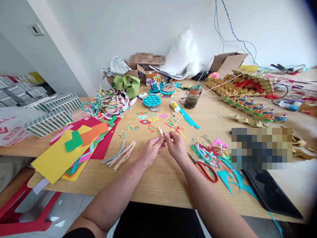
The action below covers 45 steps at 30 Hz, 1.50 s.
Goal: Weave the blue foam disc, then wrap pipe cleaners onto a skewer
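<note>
Both hands meet over the middle of the table [99,180]. My right hand [175,144] pinches a thin wooden stick [176,123] that slants up to the right. From between the hands rises a short, coiled white pipe cleaner [160,131]. My left hand [153,150] is closed at its base, fingertips against those of the right hand. Exactly how it meets the stick is hidden by the fingers. Left of the hands lie loose white pipe cleaners [126,155] and a blue pipe cleaner [116,154]. Just beyond are small paper fish [151,128] and thin paper strips [174,126].
Coloured paper sheets [53,158] spread at the left. Red-handled scissors [205,170] and paper scraps [210,153] lie right of my forearm, near a black tablet-like slab [272,195]. Behind stand a glue bottle [175,106], a jar [193,97] and egg cartons [223,86].
</note>
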Each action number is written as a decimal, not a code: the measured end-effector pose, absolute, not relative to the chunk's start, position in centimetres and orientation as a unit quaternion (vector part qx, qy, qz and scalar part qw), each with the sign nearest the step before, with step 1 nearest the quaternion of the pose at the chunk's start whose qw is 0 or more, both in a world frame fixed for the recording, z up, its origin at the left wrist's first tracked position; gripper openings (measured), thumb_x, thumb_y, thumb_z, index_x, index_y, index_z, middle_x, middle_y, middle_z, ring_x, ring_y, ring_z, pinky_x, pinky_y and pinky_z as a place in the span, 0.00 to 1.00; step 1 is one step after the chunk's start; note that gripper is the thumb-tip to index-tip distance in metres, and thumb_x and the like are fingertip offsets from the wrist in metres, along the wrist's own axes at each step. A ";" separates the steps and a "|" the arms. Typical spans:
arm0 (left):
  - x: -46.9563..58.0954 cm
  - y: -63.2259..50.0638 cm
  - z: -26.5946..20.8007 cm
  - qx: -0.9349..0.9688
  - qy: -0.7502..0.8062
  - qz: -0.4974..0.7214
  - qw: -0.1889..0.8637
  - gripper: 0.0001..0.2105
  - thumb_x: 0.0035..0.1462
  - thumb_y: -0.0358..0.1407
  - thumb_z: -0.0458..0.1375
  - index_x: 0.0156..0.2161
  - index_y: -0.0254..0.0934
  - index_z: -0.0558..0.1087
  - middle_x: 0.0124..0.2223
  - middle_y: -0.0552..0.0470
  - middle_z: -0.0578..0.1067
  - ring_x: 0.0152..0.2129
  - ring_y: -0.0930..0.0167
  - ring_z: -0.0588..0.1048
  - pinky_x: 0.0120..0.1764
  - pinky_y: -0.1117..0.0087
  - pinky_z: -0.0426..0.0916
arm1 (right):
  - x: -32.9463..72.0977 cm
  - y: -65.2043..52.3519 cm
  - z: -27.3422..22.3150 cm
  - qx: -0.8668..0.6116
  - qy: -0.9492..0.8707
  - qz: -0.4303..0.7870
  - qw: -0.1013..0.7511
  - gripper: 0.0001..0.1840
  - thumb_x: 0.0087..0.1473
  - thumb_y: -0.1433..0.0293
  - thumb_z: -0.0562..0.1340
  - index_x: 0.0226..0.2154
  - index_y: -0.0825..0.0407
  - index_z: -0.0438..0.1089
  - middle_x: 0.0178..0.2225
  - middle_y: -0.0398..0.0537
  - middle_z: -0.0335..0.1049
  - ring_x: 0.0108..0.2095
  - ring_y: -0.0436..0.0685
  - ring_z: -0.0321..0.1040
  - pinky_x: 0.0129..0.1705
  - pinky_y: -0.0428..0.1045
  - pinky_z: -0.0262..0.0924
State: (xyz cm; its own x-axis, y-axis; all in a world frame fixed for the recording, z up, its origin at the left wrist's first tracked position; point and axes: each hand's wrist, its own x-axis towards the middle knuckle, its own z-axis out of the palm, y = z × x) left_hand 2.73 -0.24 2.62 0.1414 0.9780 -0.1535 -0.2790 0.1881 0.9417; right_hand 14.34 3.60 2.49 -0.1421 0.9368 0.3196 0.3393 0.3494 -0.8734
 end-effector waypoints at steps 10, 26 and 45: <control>2.2 -0.2 3.2 0.334 0.343 0.483 0.733 0.14 0.50 0.43 0.59 0.28 0.35 0.63 0.14 0.65 0.51 0.10 0.83 0.43 0.13 0.79 0.37 | 14.3 3.8 2.8 -0.351 -0.622 0.507 0.483 0.24 0.49 0.48 0.58 0.21 0.50 0.59 0.17 0.41 0.63 0.20 0.50 0.59 0.25 0.46 0.54; 3.0 -0.4 2.6 0.400 0.455 0.528 0.595 0.18 0.50 0.49 0.56 0.24 0.35 0.61 0.15 0.65 0.49 0.11 0.83 0.44 0.16 0.76 0.38 | 14.2 3.5 2.8 -0.374 -0.683 0.417 0.468 0.24 0.59 0.53 0.47 0.21 0.51 0.59 0.20 0.43 0.62 0.24 0.51 0.60 0.30 0.47 0.55; 2.9 -0.3 2.7 0.360 0.400 0.505 0.675 0.15 0.52 0.46 0.56 0.27 0.34 0.65 0.13 0.63 0.54 0.08 0.83 0.45 0.13 0.79 0.38 | 14.3 3.7 2.6 -0.368 -0.606 0.517 0.480 0.23 0.50 0.49 0.58 0.20 0.50 0.59 0.16 0.39 0.59 0.19 0.49 0.56 0.24 0.46 0.52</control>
